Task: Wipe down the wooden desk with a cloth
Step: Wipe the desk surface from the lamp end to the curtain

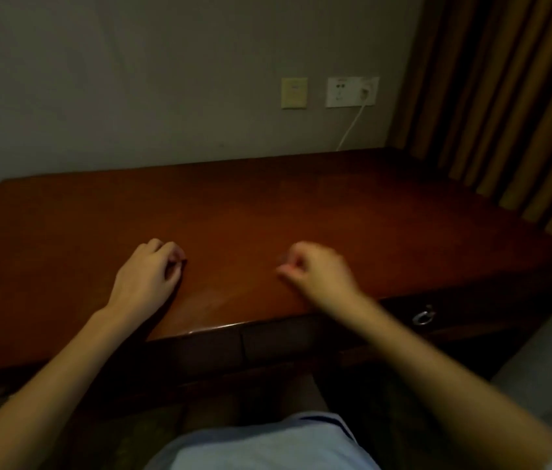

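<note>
Wooden desk (301, 205) shows no cloth; left hand (147, 273) at 8 o'clock, right hand (315, 269) at 5 o'clock, both clenched empty, wiping seemingly unstarted.

A plain grey wall (132, 79) stood at the back. On it sat a yellowish plate (294, 92) and, just to its right, a white socket panel (345, 91) with a plug (365, 93) in it. A white cable (352, 125) hung down from the plug. Striped brown curtains (505, 96) filled the right side (folds running floorward). A pale blue garment (261, 446) showed at the bottom edge.
</note>
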Demonstrator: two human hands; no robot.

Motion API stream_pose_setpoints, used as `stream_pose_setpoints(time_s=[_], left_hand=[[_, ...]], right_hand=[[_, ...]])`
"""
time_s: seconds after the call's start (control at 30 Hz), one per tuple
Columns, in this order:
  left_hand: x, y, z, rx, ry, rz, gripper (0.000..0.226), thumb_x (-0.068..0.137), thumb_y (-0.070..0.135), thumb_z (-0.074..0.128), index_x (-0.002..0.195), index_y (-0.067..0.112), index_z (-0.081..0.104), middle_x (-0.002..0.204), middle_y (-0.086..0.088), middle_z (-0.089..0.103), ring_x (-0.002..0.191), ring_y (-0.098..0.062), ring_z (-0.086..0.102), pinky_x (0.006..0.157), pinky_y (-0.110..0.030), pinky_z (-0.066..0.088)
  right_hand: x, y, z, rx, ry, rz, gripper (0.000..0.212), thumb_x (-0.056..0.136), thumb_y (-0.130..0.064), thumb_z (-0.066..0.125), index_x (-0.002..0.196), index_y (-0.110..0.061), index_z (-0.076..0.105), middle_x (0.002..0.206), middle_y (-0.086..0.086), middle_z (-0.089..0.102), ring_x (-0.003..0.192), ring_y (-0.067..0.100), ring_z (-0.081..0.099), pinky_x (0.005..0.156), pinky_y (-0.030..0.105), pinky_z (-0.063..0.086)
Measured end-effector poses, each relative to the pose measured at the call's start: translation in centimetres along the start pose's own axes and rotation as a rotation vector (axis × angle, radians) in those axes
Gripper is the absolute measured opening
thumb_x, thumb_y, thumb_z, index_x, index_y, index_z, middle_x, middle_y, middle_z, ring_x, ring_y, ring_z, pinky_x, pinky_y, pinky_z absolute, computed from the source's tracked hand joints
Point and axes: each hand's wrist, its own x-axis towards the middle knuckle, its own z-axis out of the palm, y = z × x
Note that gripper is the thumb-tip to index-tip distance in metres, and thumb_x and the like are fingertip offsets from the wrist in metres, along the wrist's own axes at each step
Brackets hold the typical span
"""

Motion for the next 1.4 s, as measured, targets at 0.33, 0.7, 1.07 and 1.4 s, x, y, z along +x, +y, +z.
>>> stream_pose_setpoints(time_s=[0.33, 0.7, 1.07, 1.4], left_hand=[[-6.3, -2.8, -1.6, -0.068, 0.172, -0.274, 0.009, 0.096, 0.022, 0.051, 0.099, 0.024, 0.059, 0.098, 0.006, 0.051, 0.092, -0.009, 0.047, 0.072, -0.023, 0.04], [-6.9, -3.1, -2.0, -0.173, 0.191, -0.342, 0.011, 0.096, 0.021, 0.051, 0.092, 0.027, 0.059, 0.093, 0.007, 0.051, 0.088, -0.012, 0.05, 0.073, -0.026, 0.041], [-5.7, -2.3, -1.3, -0.085, 0.184, -0.371, 0.008, 0.094, 0.021, 0.055, 0.095, 0.027, 0.06, 0.093, 0.008, 0.052, 0.087, -0.011, 0.053, 0.061, -0.024, 0.045], [-5.4, -4.0, -2.4, -0.061, 0.127, -0.238, 0.004, 0.093, 0.025, 0.056, 0.091, 0.028, 0.057, 0.086, 0.009, 0.05, 0.082, -0.009, 0.051, 0.064, -0.023, 0.04]], right_hand=[[5.4, 3.6, -1.1, -0.237, 0.14, 0.299, 0.032, 0.093, -0.04, 0.053, 0.107, -0.012, 0.055, 0.111, 0.011, 0.062, 0.102, 0.031, 0.06, 0.079, 0.036, 0.045], [-0.7, -11.1, 6.4, -0.007, -0.174, -0.336, 0.018, 0.09, -0.04, 0.058, 0.094, -0.022, 0.055, 0.106, 0.001, 0.063, 0.095, 0.023, 0.06, 0.076, 0.034, 0.046], [6.9, 12.9, -6.0, -0.317, 0.176, 0.527, 0.039, 0.094, -0.041, 0.05, 0.114, -0.007, 0.055, 0.111, 0.012, 0.06, 0.098, 0.029, 0.06, 0.076, 0.036, 0.05], [-1.4, -12.7, 7.4, -0.034, -0.285, -0.685, 0.02, 0.093, -0.032, 0.053, 0.104, -0.015, 0.054, 0.108, 0.007, 0.051, 0.1, 0.023, 0.047, 0.087, 0.036, 0.037]])
